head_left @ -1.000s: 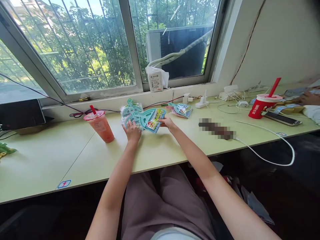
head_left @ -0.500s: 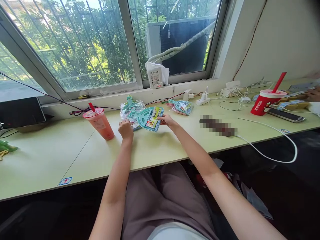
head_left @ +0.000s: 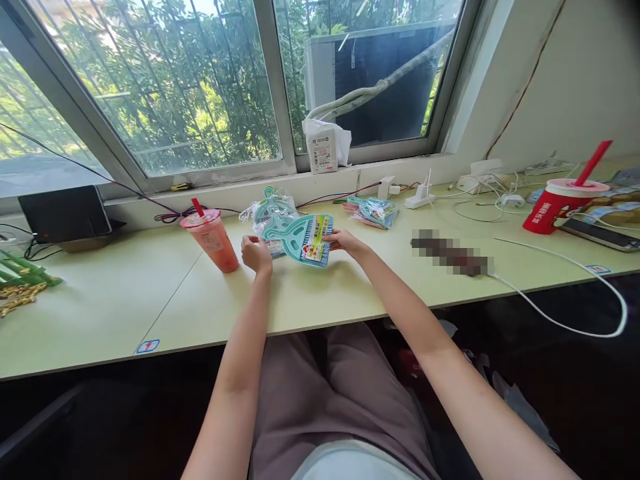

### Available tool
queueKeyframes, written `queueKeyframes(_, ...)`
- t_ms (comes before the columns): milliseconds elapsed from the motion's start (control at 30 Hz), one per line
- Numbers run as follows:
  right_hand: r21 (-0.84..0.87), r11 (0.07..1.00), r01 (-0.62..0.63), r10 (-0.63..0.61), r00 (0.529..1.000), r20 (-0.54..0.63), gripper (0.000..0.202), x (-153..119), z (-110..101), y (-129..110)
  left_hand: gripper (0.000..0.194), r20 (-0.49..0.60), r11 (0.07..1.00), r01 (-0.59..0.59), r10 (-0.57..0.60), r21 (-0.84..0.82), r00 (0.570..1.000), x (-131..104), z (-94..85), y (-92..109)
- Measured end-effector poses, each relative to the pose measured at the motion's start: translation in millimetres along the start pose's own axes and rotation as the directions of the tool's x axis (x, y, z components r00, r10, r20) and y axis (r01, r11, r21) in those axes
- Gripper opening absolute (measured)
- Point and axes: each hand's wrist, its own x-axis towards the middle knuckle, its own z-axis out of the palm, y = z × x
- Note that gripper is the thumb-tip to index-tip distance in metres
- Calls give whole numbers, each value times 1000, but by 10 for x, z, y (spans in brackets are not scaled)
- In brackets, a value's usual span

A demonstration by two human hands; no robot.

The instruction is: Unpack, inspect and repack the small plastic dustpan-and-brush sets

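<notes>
My right hand (head_left: 345, 241) pinches the bristle end of a small teal dustpan and brush set (head_left: 303, 241) with a yellow printed card, held above the table. My left hand (head_left: 257, 254) is closed just below the set's handle end; whatever its fingers hold, if anything, is hidden. Right behind lies another teal dustpan and brush set (head_left: 270, 205) in crinkled clear wrap, partly covered by the held one. A further wrapped set (head_left: 376, 212) with some pink on it rests by the wall to the right.
A tilted cup of pink drink (head_left: 214, 241) stands left of my left hand. Farther right are a red cup (head_left: 550, 205), a phone (head_left: 600, 235), a blurred-out item (head_left: 450, 253) and a white cable (head_left: 565, 323). A black tablet (head_left: 65, 217) leans at the far left.
The view has swung slightly left, so things appear farther right. Both hands keep about the same places around the dustpan and brush set, whose handle has tipped slightly downward.
</notes>
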Motion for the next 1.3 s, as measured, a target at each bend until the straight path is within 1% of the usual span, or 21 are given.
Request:
queueKeyframes(167,-31,999,21,-19,997,72,17,-54,-10,-29,3,-25,999,27,-28,-23,999,6,0,-7)
queueKeyframes(367,-57,997,54,-46,991,124,18,-140,-66,-76,4,-51,996,72,-74,-46,996,27,-7,-5)
queueKeyframes(467,-79,995,68,-61,994,89,16,-132,-82,-75,4,-64,996,53,-57,-74,996,7,-37,16)
queueKeyframes(633,-68,995,72,-76,996,-50,10,-102,-78,-69,7,-82,996,23,-30,-87,996,-19,-102,54)
queueKeyframes(700,-31,995,95,-98,988,-123,7,-93,-51,-58,9,-56,995,-14,8,-94,998,-23,-109,61)
queueKeyframes(733,-5,994,110,-110,981,-160,6,-89,-32,-50,10,-27,994,-49,46,-101,999,-30,-105,65)
queueKeyframes(833,72,983,168,-147,962,-230,7,-80,42,-18,10,74,975,-188,197,-116,978,-81,-75,89)
queueKeyframes(933,117,973,197,-165,958,-234,8,-83,104,5,11,142,939,-313,333,-145,932,-181,-48,130)
queueKeyframes(1033,138,970,199,-169,964,-206,10,-90,129,4,13,194,882,-414,457,-225,868,-283,-51,165)
queueKeyframes(1067,143,970,197,-166,966,-200,11,-91,128,-1,14,194,863,-441,490,-245,850,-307,-58,173)
queueKeyframes(1133,145,971,189,-159,967,-201,13,-89,114,-12,16,161,841,-474,522,-260,838,-333,-79,186)
queueKeyframes(1233,114,980,164,-139,970,-198,15,-78,85,-19,18,105,841,-475,513,-259,852,-331,-111,201)
queueKeyframes(1300,89,985,149,-130,974,-186,17,-69,80,-11,19,112,839,-474,516,-267,850,-325,-123,211)
